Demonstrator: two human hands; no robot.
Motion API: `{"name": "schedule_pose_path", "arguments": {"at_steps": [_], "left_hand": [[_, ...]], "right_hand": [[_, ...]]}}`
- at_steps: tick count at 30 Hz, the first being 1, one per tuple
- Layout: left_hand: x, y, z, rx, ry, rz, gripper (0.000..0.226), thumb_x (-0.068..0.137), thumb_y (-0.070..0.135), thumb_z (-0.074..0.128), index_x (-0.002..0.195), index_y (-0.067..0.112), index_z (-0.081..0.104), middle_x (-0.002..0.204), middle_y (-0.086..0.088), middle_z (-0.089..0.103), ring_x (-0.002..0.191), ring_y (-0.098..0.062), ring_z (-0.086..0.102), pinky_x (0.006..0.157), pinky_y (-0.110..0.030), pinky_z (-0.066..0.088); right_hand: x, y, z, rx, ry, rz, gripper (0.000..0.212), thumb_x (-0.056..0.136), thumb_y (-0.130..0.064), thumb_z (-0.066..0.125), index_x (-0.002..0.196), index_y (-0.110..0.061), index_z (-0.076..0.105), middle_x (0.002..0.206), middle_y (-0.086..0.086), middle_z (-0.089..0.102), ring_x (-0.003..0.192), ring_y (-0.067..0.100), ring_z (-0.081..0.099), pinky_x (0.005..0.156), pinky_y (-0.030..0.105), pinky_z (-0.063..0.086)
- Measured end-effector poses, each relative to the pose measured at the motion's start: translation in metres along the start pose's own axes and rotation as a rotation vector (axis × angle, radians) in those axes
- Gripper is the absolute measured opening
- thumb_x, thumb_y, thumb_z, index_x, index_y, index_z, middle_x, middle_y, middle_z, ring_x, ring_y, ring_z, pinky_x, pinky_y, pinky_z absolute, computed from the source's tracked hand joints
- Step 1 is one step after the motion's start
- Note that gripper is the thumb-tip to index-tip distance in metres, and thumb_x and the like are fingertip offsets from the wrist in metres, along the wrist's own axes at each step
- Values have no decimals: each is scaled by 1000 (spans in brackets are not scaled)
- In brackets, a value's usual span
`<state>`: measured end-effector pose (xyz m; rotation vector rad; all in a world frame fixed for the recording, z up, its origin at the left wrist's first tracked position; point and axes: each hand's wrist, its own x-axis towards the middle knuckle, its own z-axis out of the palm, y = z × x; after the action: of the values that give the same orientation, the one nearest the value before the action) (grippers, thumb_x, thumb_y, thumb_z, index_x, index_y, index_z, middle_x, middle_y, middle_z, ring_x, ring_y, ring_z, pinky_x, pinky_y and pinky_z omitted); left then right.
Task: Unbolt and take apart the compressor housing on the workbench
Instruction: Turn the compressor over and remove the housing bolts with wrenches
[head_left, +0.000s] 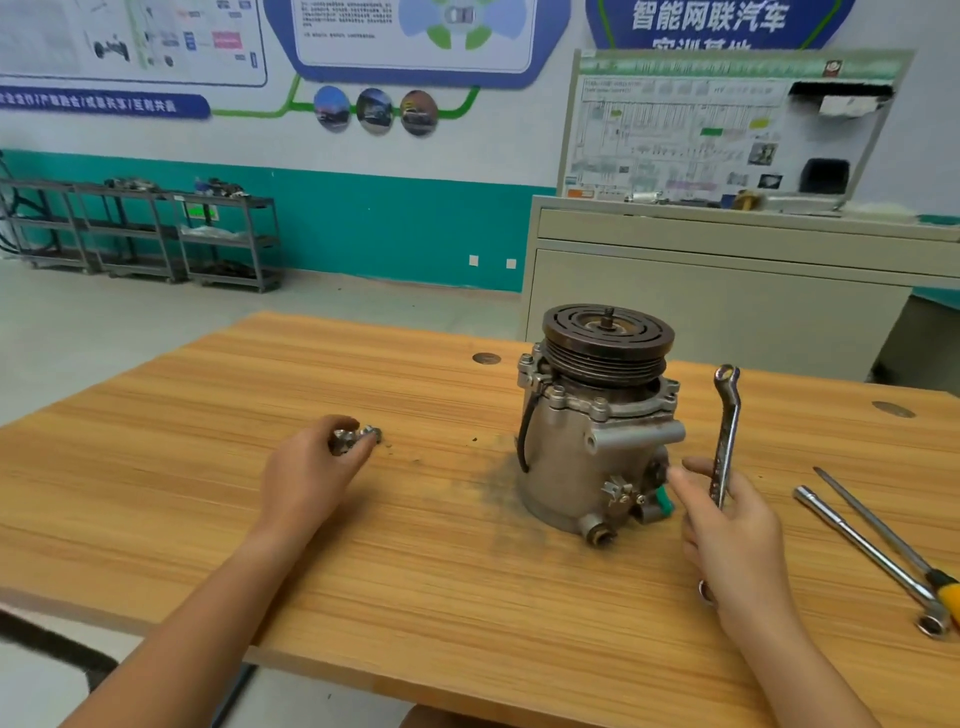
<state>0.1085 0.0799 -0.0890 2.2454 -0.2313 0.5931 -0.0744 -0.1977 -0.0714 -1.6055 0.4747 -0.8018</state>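
A person's left hand (317, 467) pinches small silver bolts (356, 438) low over the light wooden workbench (363, 545), apparently parking them clear, while the right hand (737, 530) grips a chrome spanner (726, 436) upright beside the grey metal compressor housing (587, 447) standing pulley-up.

Grey metal racks (140, 234) ranged along wall (395, 228), left of frame. Posters (415, 36) hung above. Beige cabinet (727, 291) seen upper right, diagram board (701, 130) stood on it.

Compressor (597, 415) upright on workbench (363, 519), tools (872, 540) right
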Motion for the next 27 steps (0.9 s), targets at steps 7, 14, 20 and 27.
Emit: {"name": "schedule_pose_path", "arguments": {"at_steps": [7, 14, 20, 27], "left_hand": [[23, 108, 42, -606, -320, 9, 40, 97, 34, 47, 135, 19, 50, 119, 12, 53, 108, -3, 50, 82, -13, 41], [48, 143, 69, -668, -742, -37, 38, 98, 44, 43, 121, 18, 60, 119, 4, 64, 111, -8, 54, 96, -35, 43], [36, 153, 73, -731, -581, -75, 34, 101, 23, 35, 83, 22, 64, 70, 12, 67, 78, -4, 61, 64, -17, 45], [13, 152, 72, -697, -297, -103, 38, 99, 24, 34, 86, 3, 61, 77, -8, 59, 74, -12, 50, 60, -26, 37]], "right_hand": [[-12, -21, 40, -99, 46, -172, 69, 65, -39, 76, 124, -29, 41, 68, -12, 57, 45, -1, 48, 40, 13, 39], [-9, -21, 44, -180, 84, -213, 86, 57, -52, 71, 133, -28, 39, 59, 3, 60, 40, 3, 42, 46, 29, 45], [0, -25, 35, -205, 42, -220, 85, 52, -51, 73, 128, -34, 38, 53, -7, 47, 40, 3, 38, 40, 17, 33], [3, -22, 23, -177, -17, -215, 98, 52, -44, 77, 139, -33, 33, 80, -7, 64, 52, 10, 52, 53, 30, 52]]}}
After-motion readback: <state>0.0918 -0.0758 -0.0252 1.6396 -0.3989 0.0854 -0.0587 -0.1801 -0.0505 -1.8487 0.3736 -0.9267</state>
